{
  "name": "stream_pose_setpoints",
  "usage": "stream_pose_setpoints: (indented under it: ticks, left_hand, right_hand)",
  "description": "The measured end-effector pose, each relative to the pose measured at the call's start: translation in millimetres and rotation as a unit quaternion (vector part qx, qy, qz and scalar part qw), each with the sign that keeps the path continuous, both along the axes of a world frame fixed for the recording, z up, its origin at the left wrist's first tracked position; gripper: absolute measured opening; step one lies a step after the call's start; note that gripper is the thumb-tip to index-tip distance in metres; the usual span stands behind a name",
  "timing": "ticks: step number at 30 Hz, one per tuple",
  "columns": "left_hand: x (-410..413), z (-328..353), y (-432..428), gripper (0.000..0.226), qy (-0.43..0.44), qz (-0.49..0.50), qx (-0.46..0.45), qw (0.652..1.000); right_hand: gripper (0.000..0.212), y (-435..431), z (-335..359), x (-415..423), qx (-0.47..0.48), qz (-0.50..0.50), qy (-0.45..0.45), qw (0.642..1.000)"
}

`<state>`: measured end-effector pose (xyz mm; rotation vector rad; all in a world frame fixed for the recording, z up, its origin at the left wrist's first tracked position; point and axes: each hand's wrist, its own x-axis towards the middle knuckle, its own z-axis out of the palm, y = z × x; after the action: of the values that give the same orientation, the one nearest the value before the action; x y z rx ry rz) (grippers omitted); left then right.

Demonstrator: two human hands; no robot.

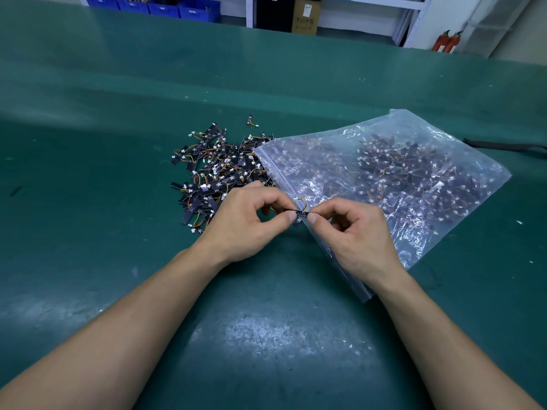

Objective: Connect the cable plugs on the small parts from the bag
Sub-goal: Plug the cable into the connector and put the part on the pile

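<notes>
A small black strip part [302, 214] with a short yellow-orange cable loop is held between both hands above the green table. My left hand [245, 223] pinches its left end between thumb and forefinger. My right hand [355, 232] pinches the right end, over the near corner of the clear plastic bag [414, 184]. The bag lies flat, its mouth to the left, with many such parts inside. A loose pile of the same parts [216, 173] is spilled on the table at the bag's mouth, just beyond my left hand.
The green table mat [118, 113] stretches wide on all sides. A dark flat object [503, 145] lies at the far right edge. Blue bins [165, 7], a cardboard box [306, 14] and white shelving stand beyond the table's far edge.
</notes>
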<state>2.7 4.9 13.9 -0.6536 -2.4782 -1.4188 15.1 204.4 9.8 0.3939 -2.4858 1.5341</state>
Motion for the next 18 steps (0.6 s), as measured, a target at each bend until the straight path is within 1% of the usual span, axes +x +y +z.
stream_pose_setpoints:
  ticks: [6,9,13,18]
  left_hand:
    - [-0.1,0.2,-0.3,0.015,0.006,0.013,-0.002,1.0]
    - [0.5,0.4,-0.6,0.018,0.006,0.015,-0.002,1.0]
    - [0.8,-0.2,-0.7,0.013,0.028,0.017,0.005,0.999]
    - [-0.4,-0.8,-0.3,0.004,0.074,0.027,-0.001,0.997]
  right_hand:
    - [0.01,0.2,-0.5,0.1,-0.015,0.014,-0.002,1.0]
    - [0.011,-0.3,-1.0,-0.2,-0.003,0.011,0.01,1.0]
    - [0.008,0.3,-0.4,-0.1,0.002,0.005,0.025,1.0]
    - [0.013,1.4,2.4,1.2,0.002,0.005,0.085,0.996]
